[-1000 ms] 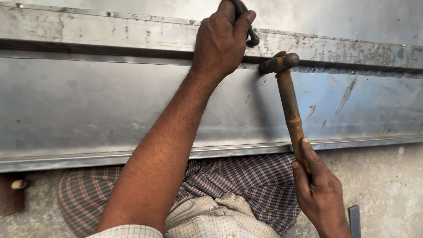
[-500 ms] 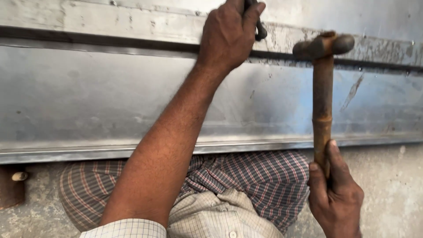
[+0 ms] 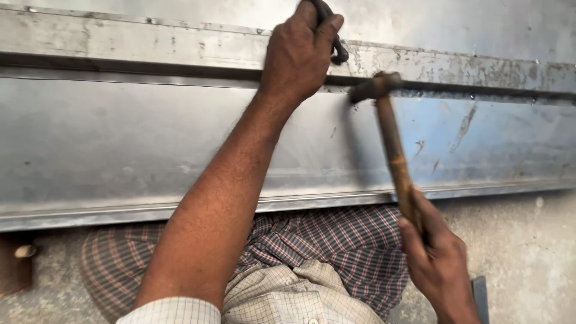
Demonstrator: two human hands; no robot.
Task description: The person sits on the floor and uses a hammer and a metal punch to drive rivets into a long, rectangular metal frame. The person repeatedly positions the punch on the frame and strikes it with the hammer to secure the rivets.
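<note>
The left hand [image 3: 298,57] is closed tight around a dark metal tool [image 3: 333,36], pressing it against the upper flange of a long grey metal sheet [image 3: 132,144] that runs across the whole view. The right hand [image 3: 438,258] grips the lower end of a worn wooden-handled hammer [image 3: 390,138], whose rusty head [image 3: 373,87] sits at the dark seam just right of the left hand, touching or nearly touching the sheet. The sheet lies over the person's lap, above a checked cloth [image 3: 336,240]. Beneath is a concrete floor [image 3: 528,252], with a brown block [image 3: 15,267] at the left edge.
</note>
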